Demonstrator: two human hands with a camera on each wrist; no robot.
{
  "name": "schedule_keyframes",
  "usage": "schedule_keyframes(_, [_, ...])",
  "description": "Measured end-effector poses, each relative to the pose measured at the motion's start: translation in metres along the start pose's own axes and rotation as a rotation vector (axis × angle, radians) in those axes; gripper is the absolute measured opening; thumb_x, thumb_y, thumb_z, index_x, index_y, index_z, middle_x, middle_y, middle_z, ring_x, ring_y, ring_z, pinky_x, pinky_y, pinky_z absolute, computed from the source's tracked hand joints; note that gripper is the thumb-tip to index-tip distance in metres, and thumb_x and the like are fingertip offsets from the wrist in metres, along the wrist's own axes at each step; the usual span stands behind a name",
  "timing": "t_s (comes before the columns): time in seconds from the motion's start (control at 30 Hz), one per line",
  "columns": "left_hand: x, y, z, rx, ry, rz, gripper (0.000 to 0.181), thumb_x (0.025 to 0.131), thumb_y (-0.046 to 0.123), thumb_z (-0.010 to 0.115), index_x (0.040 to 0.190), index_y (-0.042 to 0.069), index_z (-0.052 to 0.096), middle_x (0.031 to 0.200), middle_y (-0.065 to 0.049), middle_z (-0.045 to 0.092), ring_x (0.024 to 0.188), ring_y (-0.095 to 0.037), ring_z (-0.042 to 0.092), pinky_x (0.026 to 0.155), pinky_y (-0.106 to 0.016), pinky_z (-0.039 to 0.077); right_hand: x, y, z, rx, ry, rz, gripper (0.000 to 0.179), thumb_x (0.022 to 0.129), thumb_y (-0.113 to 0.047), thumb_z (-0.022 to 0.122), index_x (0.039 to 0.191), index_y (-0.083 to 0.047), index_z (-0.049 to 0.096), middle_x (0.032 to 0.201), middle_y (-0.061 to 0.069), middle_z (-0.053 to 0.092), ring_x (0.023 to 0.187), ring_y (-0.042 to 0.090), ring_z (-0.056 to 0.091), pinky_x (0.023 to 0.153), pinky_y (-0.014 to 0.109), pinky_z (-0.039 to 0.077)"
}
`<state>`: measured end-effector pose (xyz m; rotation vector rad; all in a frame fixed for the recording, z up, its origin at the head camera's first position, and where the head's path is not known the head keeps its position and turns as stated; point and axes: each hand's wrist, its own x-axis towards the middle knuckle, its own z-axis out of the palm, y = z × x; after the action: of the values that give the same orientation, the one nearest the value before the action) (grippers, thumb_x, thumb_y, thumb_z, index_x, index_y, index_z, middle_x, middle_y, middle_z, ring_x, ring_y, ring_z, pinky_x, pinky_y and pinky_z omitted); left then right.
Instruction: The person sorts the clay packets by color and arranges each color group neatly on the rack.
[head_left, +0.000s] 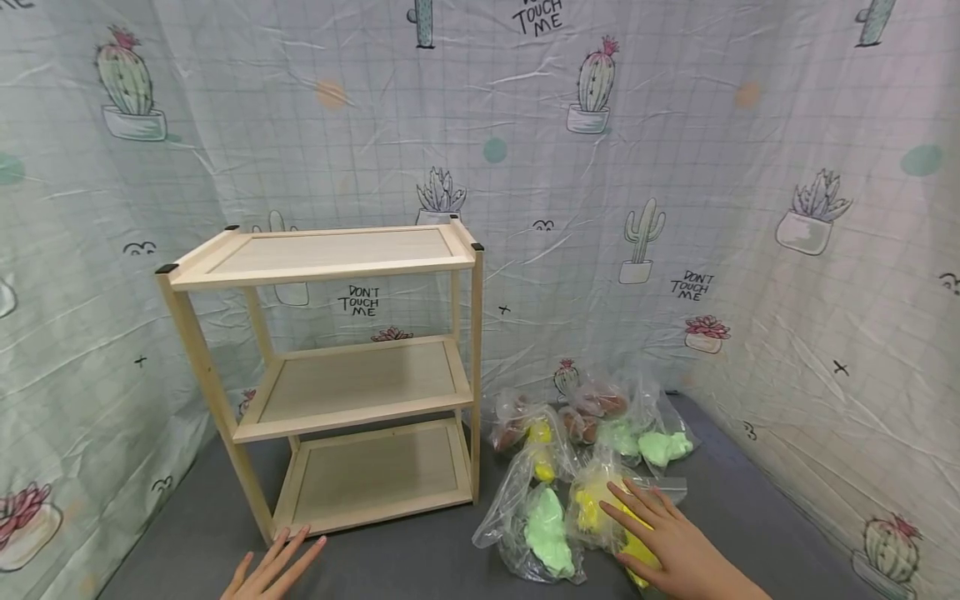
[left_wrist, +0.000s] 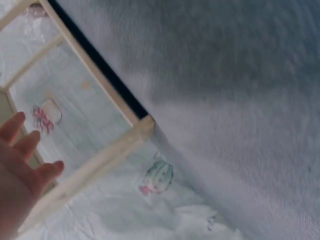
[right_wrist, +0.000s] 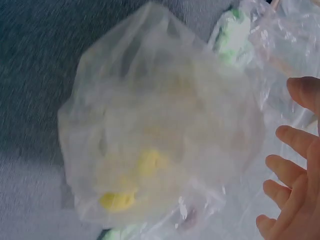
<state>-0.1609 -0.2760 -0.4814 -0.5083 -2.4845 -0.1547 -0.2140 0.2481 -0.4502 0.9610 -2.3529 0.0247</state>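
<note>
The clear plastic bag of yellow lumps [head_left: 589, 505] lies on the dark-grey tabletop [head_left: 420, 558], right of the three-tiered pale wooden rack [head_left: 356, 421]. Left hand [head_left: 268, 578] and right hand [head_left: 670, 537], fingers spread, grip nothing; pinching slack film should work best.

Pale curtain [head_left: 540, 187] (cactus-printed, creased)

The right hand [right_wrist: 300, 192], fingers apart, is beside a clear bag [right_wrist: 160, 110] (blurred, yellow lumps [right_wrist: 120, 201] inside).
</note>
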Motion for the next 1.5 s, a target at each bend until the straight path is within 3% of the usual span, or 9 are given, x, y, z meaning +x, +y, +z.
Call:
schedule_keyframes(0.1, [0.005,-0.001,-0.014,-0.176,-0.014,-0.05,0.079,0.065,0.04,0.073,0.134,0.037,0.036,0.139,0.038,0.004,0.124,0.024,-0.004,0.082,-0.059,0.023,-0.003,0.006,-0.004,0.003,0.023,0.017,0.071,0.069,-0.039,0.072,0.132,-0.02,0.045,0.144,-0.003,0.031,0.139,0.003,0.004,0.11,0.018,-0.011])
schedule_keyframes(0.23, [0.009,-0.007,-0.026,-0.313,-0.005,-0.099,0.074,0.07,0.021,0.074,0.134,0.029,0.039,0.136,0.04,0.01,0.123,0.026,0.001,0.08,-0.062,0.022,-0.007,0.013,-0.008,0.009,0.041,0.028,0.074,0.067,-0.035,0.074,0.132,-0.019,0.044,0.147,-0.006,0.024,0.138,0.003,0.006,0.11,0.016,-0.008])
schedule_keyframes(0.4, [0.011,-0.013,-0.038,-0.406,0.016,-0.12,0.073,0.072,0.009,0.07,0.136,0.022,0.037,0.137,0.038,0.012,0.126,0.022,0.002,0.096,-0.069,-0.001,-0.009,0.02,-0.015,0.011,0.071,0.04,0.077,0.063,-0.029,0.077,0.132,-0.017,0.045,0.147,-0.007,0.024,0.138,0.004,0.008,0.111,0.017,-0.006])
schedule_keyframes(0.5, [0.013,-0.016,-0.042,-0.384,0.139,-0.129,0.071,0.069,0.004,0.072,0.133,0.016,0.043,0.138,0.03,0.024,0.127,0.02,0.012,0.113,-0.035,0.001,-0.009,0.024,-0.018,0.003,0.087,0.061,0.077,0.061,-0.026,0.078,0.131,-0.017,0.046,0.147,-0.009,0.02,0.138,0.003,0.008,0.11,0.016,-0.006])
schedule_keyframes(0.63, [0.019,-0.024,-0.049,-0.367,0.4,-0.152,0.06,0.065,-0.005,0.072,0.121,0.004,0.055,0.129,0.008,0.05,0.118,0.016,0.037,0.093,0.003,0.021,-0.008,0.029,-0.02,-0.004,0.109,0.092,0.067,0.07,-0.031,0.073,0.13,-0.017,0.047,0.147,-0.011,0.016,0.138,0.0,0.004,0.109,0.014,-0.007])
schedule_keyframes(0.8, [0.031,-0.034,-0.063,-0.42,0.564,-0.327,0.044,0.074,-0.011,0.063,0.116,0.0,0.059,0.115,0.022,0.055,0.1,0.019,0.049,0.081,0.003,0.034,-0.003,0.03,-0.022,0.016,0.146,0.116,0.051,0.087,-0.046,0.05,0.128,-0.016,0.048,0.143,-0.006,0.03,0.136,-0.001,0.008,0.108,0.011,-0.004])
schedule_keyframes(0.93, [0.042,-0.041,-0.074,-0.544,0.636,-0.42,0.038,0.079,-0.016,0.054,0.116,-0.008,0.055,0.11,0.021,0.058,0.092,0.012,0.058,0.074,-0.001,0.042,0.004,0.023,-0.024,0.019,0.154,0.144,0.051,0.083,-0.04,0.06,0.126,-0.015,0.051,0.132,0.007,0.048,0.13,0.014,0.032,0.105,0.024,0.019])
schedule_keyframes(1.13, [0.064,-0.048,-0.084,-0.692,0.603,-0.503,0.035,0.087,-0.009,0.046,0.122,-0.007,0.049,0.107,0.018,0.06,0.09,0.006,0.06,0.07,-0.005,0.046,0.017,0.006,-0.024,0.051,0.121,0.188,0.068,0.067,-0.021,0.076,0.129,-0.016,0.048,0.128,0.01,0.05,0.112,0.027,0.047,0.083,0.043,0.041])
schedule_keyframes(1.5, [0.101,-0.049,-0.077,-0.818,0.542,-0.532,0.037,0.092,0.0,0.041,0.129,0.0,0.044,0.105,0.024,0.052,0.087,0.014,0.054,0.063,-0.003,0.043,0.036,-0.033,-0.011,0.126,0.063,0.113,0.079,0.068,-0.025,0.076,0.137,-0.018,0.037,0.133,0.004,0.046,0.116,0.02,0.047,0.079,0.04,0.047])
